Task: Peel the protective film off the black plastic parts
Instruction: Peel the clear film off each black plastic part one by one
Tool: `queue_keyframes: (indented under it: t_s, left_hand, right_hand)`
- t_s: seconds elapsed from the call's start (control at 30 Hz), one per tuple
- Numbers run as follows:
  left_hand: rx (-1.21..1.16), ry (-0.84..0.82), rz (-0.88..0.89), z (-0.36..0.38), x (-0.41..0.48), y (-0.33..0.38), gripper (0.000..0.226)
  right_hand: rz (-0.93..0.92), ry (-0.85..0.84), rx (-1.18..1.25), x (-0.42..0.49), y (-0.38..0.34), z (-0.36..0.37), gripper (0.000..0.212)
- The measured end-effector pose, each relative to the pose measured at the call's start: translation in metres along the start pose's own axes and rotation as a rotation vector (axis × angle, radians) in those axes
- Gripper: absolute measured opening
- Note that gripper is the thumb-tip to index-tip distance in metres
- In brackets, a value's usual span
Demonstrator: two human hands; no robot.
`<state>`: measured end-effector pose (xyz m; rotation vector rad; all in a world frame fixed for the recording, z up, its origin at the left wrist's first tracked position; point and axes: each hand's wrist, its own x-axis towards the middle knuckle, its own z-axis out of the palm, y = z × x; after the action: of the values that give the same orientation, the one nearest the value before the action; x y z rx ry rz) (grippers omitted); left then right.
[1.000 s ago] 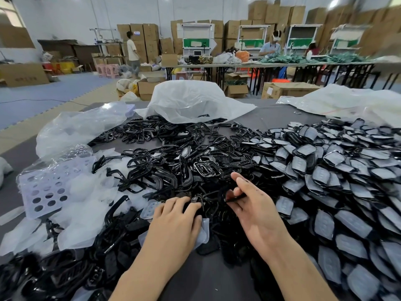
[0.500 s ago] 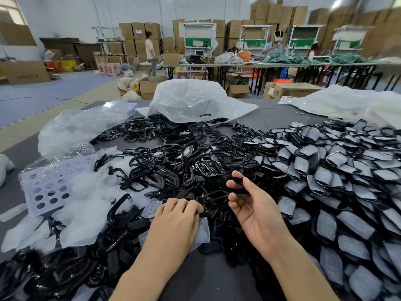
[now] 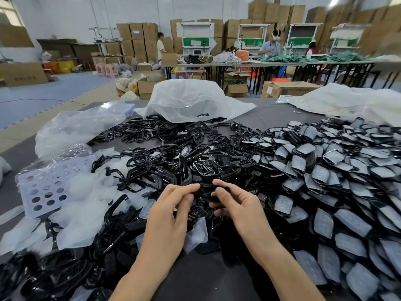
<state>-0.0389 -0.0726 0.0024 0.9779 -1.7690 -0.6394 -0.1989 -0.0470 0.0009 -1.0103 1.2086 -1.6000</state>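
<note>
Stacked cardboard boxes [image 3: 138, 38] line the white wall [image 3: 65, 16].

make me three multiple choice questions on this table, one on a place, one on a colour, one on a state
1. On which side of the table does the heap of film-covered parts lie?
A. the person's left
B. the person's right
C. the near middle

2. What colour is the sheet with round holes?
A. green
B. red
C. lilac

3. What are the left hand and right hand doing?
A. lying flat on the table
B. both gripping one black part
C. only the right one holds a part

Answers:
1 B: the grey-filmed pieces fill the right side.
2 C: it shows pale purple at the left edge.
3 B: fingers of both hands curl round the same piece between them.
</note>
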Motion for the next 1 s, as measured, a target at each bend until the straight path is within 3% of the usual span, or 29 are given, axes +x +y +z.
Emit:
queue_keyframes:
  t_s: [0.2, 0.5, 0.83, 1.0]
  left_hand:
    - [-0.055, 0.016, -0.116, 0.000, 0.002, 0.001, 0.018]
    - [-0.377, -0.159, -0.339, -0.004, 0.007, -0.002, 0.026]
    - [0.076, -0.016, -0.014, 0.001, 0.000, -0.005, 0.034]
    - [0.131, 0.004, -0.004, -0.009, 0.004, -0.010, 0.022]
  right_hand:
    - [0.000, -0.153, -0.032, -0.003, 0.003, 0.009, 0.025]
    - [-0.066, -0.238, -0.166, -0.008, 0.003, 0.006, 0.029]
    - [-0.061, -0.185, -0.165, -0.005, 0.008, 0.006, 0.021]
    - [-0.098, 0.011, -0.175, 0.004, 0.010, -0.002, 0.018]
